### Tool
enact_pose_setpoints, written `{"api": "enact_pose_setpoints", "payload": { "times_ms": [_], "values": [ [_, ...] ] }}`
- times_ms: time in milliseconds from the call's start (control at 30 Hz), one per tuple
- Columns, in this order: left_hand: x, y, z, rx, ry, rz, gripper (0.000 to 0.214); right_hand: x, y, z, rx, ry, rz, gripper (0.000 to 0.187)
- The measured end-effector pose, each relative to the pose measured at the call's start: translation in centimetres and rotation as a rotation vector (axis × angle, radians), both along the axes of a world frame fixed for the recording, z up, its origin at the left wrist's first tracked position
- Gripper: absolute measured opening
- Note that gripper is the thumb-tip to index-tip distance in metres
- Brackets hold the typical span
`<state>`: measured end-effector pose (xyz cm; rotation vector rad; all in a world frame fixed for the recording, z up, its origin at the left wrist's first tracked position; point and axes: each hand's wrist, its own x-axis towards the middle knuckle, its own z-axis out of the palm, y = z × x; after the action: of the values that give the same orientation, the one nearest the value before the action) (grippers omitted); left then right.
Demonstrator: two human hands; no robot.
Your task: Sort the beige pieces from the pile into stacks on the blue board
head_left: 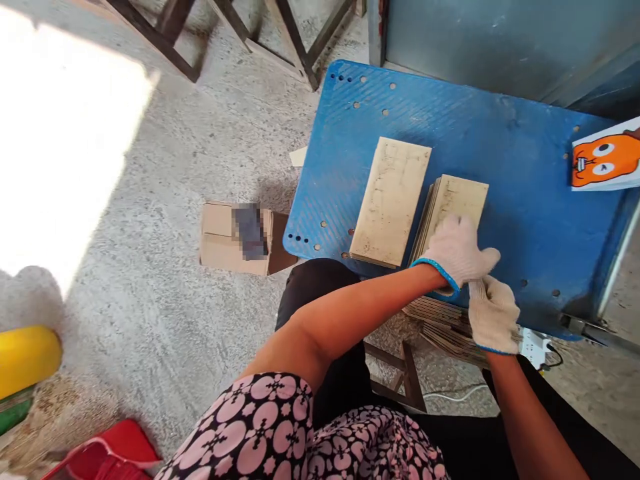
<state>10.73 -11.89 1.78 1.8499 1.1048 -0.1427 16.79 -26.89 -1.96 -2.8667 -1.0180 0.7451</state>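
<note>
Stack of boards [457,197]: thin, pale, rectangular wood, fanned, on blue ribbed table [500,140] near front edge.
Left hand [457,253]: white knit glove, fingers together, laid on stack top.
Right hand [493,313]: gloved, at stack's near end; fingers hidden, grip cannot be told.
Single board [390,200] just left of stack.
More boards [440,327] below table edge, perhaps on lap; count unclear.

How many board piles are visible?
3. The first pile lies flat on the table; the second pile is under the left hand; the third pile is below the table edge by the right hand. Others may be hidden.
</note>
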Motion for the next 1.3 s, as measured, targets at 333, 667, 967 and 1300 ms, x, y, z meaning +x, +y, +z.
{"api": "enact_pose_setpoints", "payload": {
  "times_ms": [333, 667, 967, 1300],
  "values": [
    [-1.6, -0.3, 1.0, -0.067, -0.027, -0.336, 0.051, -5.4, -6.4, -0.5, -0.144, 0.146, 0.043, 0.045],
    [-2.9, -0.4, 1.4, 0.019, -0.047, -0.406, 0.049, -7.0, -9.2, -3.0, -0.216, 0.063, 0.161, 0.043],
    [-3.6, 0.3, 1.4, 0.046, 0.019, -0.423, 0.046, -7.0, -10.0, -2.3, -0.18, 0.006, 0.138, 0.04],
    [-3.1, 0.4, 1.0, 0.046, 0.052, -0.438, 0.047, -7.9, -9.9, -2.2, -0.245, -0.013, 0.37, 0.041]
  ]
}}
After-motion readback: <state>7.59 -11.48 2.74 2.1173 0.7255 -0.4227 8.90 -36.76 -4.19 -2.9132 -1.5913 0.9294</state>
